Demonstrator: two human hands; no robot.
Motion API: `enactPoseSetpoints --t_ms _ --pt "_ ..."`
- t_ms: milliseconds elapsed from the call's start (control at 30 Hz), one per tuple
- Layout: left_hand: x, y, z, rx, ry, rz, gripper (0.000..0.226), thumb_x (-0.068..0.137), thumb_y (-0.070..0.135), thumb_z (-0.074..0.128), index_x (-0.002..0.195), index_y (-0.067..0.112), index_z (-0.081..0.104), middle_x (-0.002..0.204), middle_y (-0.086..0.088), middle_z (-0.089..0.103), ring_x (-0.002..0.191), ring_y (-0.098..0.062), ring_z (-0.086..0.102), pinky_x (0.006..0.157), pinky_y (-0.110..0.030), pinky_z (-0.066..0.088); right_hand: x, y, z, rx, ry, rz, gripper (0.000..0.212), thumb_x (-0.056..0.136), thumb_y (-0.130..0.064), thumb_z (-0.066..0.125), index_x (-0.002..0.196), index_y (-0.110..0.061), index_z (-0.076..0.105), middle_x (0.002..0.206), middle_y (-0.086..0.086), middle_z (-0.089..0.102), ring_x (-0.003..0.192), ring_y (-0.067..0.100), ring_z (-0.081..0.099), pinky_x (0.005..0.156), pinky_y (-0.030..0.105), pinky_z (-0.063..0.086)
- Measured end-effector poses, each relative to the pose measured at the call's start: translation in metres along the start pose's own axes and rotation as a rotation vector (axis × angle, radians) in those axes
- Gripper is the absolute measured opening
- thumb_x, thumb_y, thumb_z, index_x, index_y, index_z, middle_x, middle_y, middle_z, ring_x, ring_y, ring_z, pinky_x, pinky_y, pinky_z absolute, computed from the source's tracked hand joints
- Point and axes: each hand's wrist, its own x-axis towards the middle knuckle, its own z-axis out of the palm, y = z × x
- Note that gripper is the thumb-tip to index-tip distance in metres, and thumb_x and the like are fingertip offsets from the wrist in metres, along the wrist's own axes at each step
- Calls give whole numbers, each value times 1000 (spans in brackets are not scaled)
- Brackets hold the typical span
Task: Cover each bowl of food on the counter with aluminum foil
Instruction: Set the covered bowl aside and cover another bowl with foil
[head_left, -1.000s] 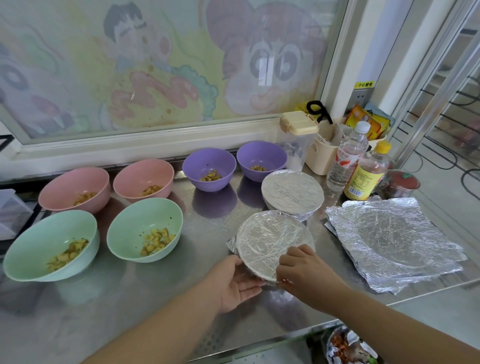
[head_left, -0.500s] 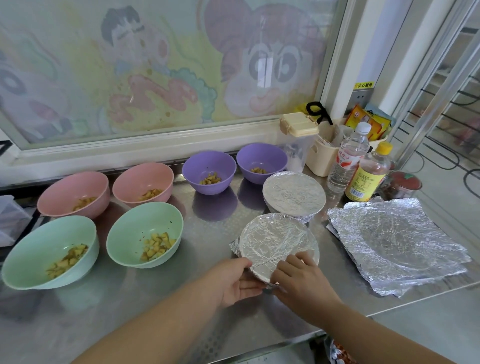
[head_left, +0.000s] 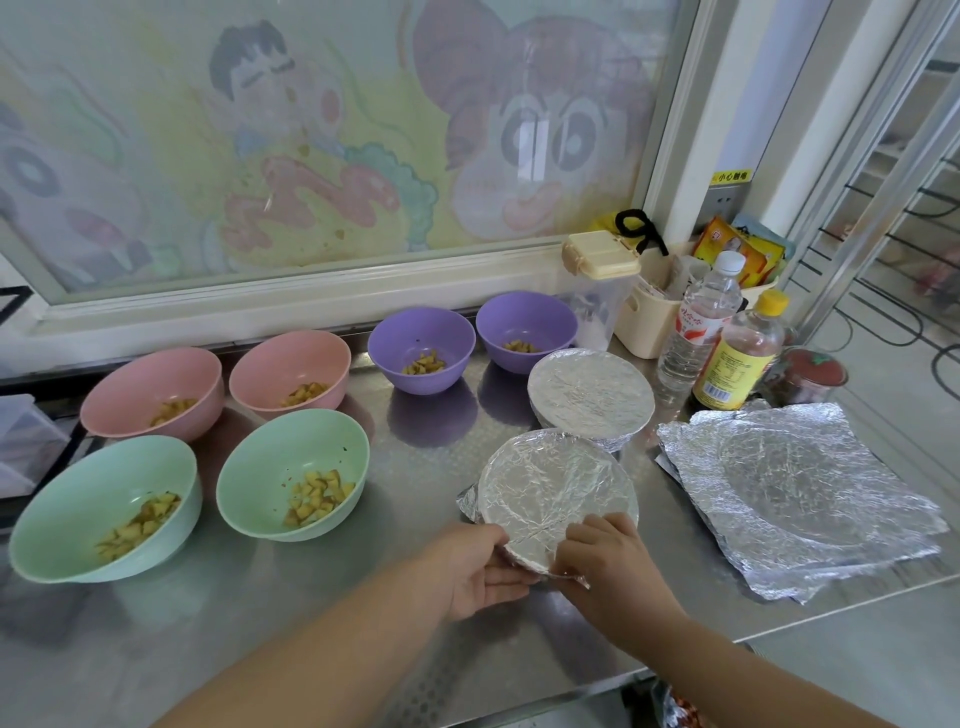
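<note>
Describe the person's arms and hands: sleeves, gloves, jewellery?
The left arm and right arm are bare to the frame's edge, no sleeves. The left hand and right hand wear no gloves; no watch, bracelet or ring shows.

Bright, soft daylight through the painted window (head_left: 322, 156); faint shadows on the shiny desk (head_left: 431, 436); the frame's edges bend.

Bare counter (head_left: 426, 467) lies between right green bowl (head_left: 293, 473) and near foil-covered bowl (head_left: 556, 488); foil sheets (head_left: 795, 493) crowd its right.
</note>
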Motion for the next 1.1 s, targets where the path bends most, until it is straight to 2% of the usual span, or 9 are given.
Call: enactPoseSetpoints --t_ms 200,300,467,567,667,767,867,1000,1100 --pt "-4 4 6 -30 -24 -34 29 102 0 34 121 -3 55 96 -21 70 75 -31 70 58 -35 60 -1 0 0 74 6 50 21 62 -46 75 63 -31 59 65 -18 52 68 4 49 74 23 30" --pt "-8 9 10 -62 -31 -53 29 100 -8 29 102 -3 58 83 -20 70 76 -32 67 57 -37 60 -2 -1 0 129 7 76 22 62 -46 75 64 -31 59 65 -18 52 69 2 47 71 19 33" --pt "-11 14 14 -118 -10 -49 36 98 -15 24 91 -2 57 78 -19 70 75 -35 65 85 -57 50 -4 -5 2 253 31 97 26 73 -54 64 65 -29 59 67 -16 53 68 7 51 66 30 45" --pt "-14 15 17 -150 -6 -43 38 97 -15 21 90 -2 56 87 -22 68 79 -38 64 90 -63 46 -6 -3 1 281 31 108 27 73 -54 65 66 -29 59 67 -16 53 69 3 46 67 34 48" --pt "-14 13 18 -176 12 -49 37 99 -13 22 89 -1 54 75 -20 70 79 -38 64 95 -63 47 -6 -1 1 281 18 105 25 72 -53 66 68 -29 59 67 -18 51 71 -2 42 67 34 48" --pt "-13 11 19 -160 30 -22 35 99 -11 22 111 -1 53 62 -18 71 76 -37 67 88 -59 53 -6 1 1 289 9 103 24 72 -53 67 71 -30 59 68 -24 45 72 -8 41 71 27 43" --pt "-8 8 19 -148 56 19 48 100 -7 21 145 10 28 78 -18 72 68 -37 71 60 -55 59 -8 3 2 292 11 95 26 73 -55 67 69 -30 60 68 -22 48 74 -11 42 72 27 43" --pt "-17 9 18 -130 -12 -14 40 92 -21 21 98 0 55 88 -21 67 80 -40 65 92 -61 50 -11 4 5 288 17 72 22 72 -50 68 70 -30 59 68 -17 52 72 -9 39 68 29 44" --pt "-17 9 15 -109 -24 -29 37 92 -21 23 98 -2 55 89 -23 67 82 -40 64 95 -59 48 -10 5 2 309 7 65 22 72 -49 68 72 -30 58 68 -23 44 76 -13 42 70 25 41"
